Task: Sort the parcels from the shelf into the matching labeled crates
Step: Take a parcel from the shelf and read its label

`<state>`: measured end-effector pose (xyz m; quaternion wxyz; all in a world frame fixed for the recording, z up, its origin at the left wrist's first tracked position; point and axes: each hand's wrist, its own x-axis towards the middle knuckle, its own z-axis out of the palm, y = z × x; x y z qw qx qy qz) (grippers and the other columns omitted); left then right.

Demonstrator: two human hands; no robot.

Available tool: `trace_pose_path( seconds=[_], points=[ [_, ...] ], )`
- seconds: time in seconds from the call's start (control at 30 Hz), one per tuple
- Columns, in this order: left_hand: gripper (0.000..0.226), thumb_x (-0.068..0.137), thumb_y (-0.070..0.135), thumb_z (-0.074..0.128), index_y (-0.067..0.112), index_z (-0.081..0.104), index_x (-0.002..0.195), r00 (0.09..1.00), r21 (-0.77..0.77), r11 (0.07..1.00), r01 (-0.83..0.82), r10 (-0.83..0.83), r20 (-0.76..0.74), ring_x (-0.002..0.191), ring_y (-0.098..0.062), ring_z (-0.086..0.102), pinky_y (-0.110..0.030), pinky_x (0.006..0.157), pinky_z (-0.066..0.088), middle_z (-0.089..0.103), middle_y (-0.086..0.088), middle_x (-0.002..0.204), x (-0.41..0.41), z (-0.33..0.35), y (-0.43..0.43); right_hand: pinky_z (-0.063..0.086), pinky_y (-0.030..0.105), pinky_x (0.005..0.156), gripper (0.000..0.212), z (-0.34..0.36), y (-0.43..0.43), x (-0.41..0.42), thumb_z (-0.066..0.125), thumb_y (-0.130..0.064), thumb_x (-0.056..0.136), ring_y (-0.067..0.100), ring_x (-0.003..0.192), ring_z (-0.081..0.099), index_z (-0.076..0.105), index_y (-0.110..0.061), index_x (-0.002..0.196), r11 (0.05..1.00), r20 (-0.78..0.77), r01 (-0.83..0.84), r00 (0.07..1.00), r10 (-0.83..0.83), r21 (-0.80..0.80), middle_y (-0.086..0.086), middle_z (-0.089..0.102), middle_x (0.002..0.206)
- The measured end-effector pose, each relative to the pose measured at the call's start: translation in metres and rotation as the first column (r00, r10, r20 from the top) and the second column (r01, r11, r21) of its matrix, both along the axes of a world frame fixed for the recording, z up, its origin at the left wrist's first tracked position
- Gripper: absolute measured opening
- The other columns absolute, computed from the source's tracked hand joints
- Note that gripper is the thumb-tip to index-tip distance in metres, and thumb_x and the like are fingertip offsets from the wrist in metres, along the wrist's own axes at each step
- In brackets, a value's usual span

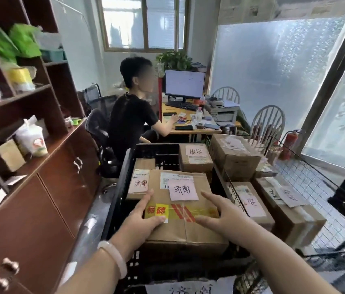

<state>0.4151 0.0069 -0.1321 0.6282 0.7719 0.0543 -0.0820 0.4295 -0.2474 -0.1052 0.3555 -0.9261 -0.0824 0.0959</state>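
A brown cardboard parcel [173,230] with a pink handwritten label lies flat at the near end of the black plastic crate [119,198]. Its label faces up and its long axis seemingly runs near-to-far. The left hand [144,217] rests flat on the parcel's left edge. The right hand [220,217], fingers spread straight, is at its right edge.

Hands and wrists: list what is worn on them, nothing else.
No sleeves, gloves or rings show on the left hand or the right hand. A pale, smooth bangle circles the left wrist; the right wrist carries nothing.
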Motion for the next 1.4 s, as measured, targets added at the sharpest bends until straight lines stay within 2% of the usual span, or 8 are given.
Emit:
trace_pose_path(
  seconds=[0.13, 0.33, 0.53, 0.7, 0.9, 1.13, 1.27, 1.4],
  points=[
    [0.078, 0.089, 0.027, 0.070, 0.056, 0.025, 0.145, 0.996, 0.068, 0.997, 0.026, -0.021, -0.086, 0.109, -0.014, 0.059, -0.023, 0.085, 0.049, 0.048, 0.001, 0.136, 0.007, -0.005, -0.011, 0.028, 0.029, 0.112, 0.095, -0.018, 0.007, 0.011, 0.068, -0.068, 0.072, 0.011, 0.138, 0.031, 0.025, -0.037, 0.151, 0.980, -0.090, -0.097, 0.993, 0.082, -0.173, -0.010, 0.018, 0.159],
    [0.083, 0.091, 0.029, 0.067, 0.041, 0.014, 0.154, 0.970, 0.169, 0.977, 0.132, -0.093, -0.225, 0.115, -0.017, 0.055, -0.030, 0.103, 0.043, 0.047, 0.001, 0.131, 0.032, -0.021, -0.024, 0.030, 0.037, 0.114, 0.102, -0.025, 0.007, 0.027, 0.061, -0.079, 0.068, 0.020, 0.139, 0.033, 0.025, -0.033, 0.151, 0.929, -0.200, -0.144, 0.977, 0.078, -0.342, -0.004, 0.019, 0.158],
    [0.100, 0.087, 0.035, 0.072, 0.030, 0.001, 0.157, 0.916, 0.330, 0.891, 0.312, -0.189, -0.355, 0.107, -0.011, 0.050, -0.010, 0.077, 0.038, 0.046, 0.000, 0.131, 0.055, -0.041, -0.033, 0.028, 0.047, 0.115, 0.113, -0.032, 0.008, 0.039, 0.069, -0.076, 0.062, 0.032, 0.142, 0.024, 0.015, -0.038, 0.153, 0.851, -0.283, -0.239, 0.952, 0.112, -0.467, -0.001, 0.014, 0.159],
    [0.113, 0.081, 0.037, 0.077, 0.028, -0.007, 0.156, 0.888, 0.444, 0.804, 0.396, -0.213, -0.407, 0.127, -0.019, 0.048, -0.022, 0.102, 0.038, 0.037, -0.003, 0.151, 0.067, -0.043, -0.045, 0.030, 0.053, 0.113, 0.110, -0.039, 0.016, 0.044, 0.072, -0.068, 0.067, 0.042, 0.142, 0.017, 0.010, -0.038, 0.153, 0.753, -0.315, -0.297, 0.941, 0.125, -0.587, 0.002, 0.008, 0.161],
    [0.120, 0.076, 0.044, 0.080, 0.034, -0.011, 0.155, 0.894, 0.577, 0.703, 0.415, -0.195, -0.405, 0.135, -0.027, 0.040, -0.033, 0.113, 0.034, 0.025, -0.010, 0.152, 0.075, -0.057, -0.058, 0.018, 0.043, 0.118, 0.114, -0.055, 0.015, 0.050, 0.064, -0.075, 0.067, 0.030, 0.144, 0.018, 0.011, -0.025, 0.154, 0.577, -0.198, -0.302, 0.951, 0.237, -0.759, 0.010, 0.021, 0.157],
    [0.126, 0.071, 0.047, 0.083, 0.044, -0.014, 0.151, 0.887, 0.590, 0.679, 0.436, -0.216, -0.408, 0.142, -0.031, 0.031, -0.038, 0.116, 0.031, 0.011, -0.010, 0.157, 0.084, -0.066, -0.052, 0.028, 0.042, 0.113, 0.110, -0.062, 0.014, 0.051, 0.069, -0.071, 0.063, 0.028, 0.135, 0.034, 0.021, -0.024, 0.150, 0.614, -0.136, -0.273, 0.956, 0.260, -0.740, 0.010, 0.032, 0.149],
    [0.118, 0.071, 0.054, 0.080, 0.041, -0.003, 0.154, 0.917, 0.692, 0.602, 0.398, -0.234, -0.324, 0.149, -0.032, 0.013, -0.036, 0.119, 0.022, -0.014, -0.007, 0.162, 0.079, -0.065, -0.053, 0.022, 0.040, 0.117, 0.107, -0.054, 0.011, 0.048, 0.069, -0.063, 0.072, 0.025, 0.143, 0.024, 0.011, -0.027, 0.154, 0.652, -0.092, -0.266, 0.953, 0.288, -0.711, 0.007, 0.021, 0.158],
    [0.111, 0.072, 0.060, 0.075, 0.042, 0.003, 0.155, 0.923, 0.722, 0.574, 0.386, -0.248, -0.295, 0.149, -0.035, 0.001, -0.043, 0.121, 0.015, -0.018, -0.006, 0.162, 0.075, -0.053, -0.054, 0.017, 0.040, 0.118, 0.102, -0.036, 0.010, 0.039, 0.068, -0.062, 0.077, 0.021, 0.148, 0.014, 0.008, -0.032, 0.154, 0.733, -0.027, -0.230, 0.960, 0.277, -0.640, -0.001, 0.011, 0.163]
  ],
)
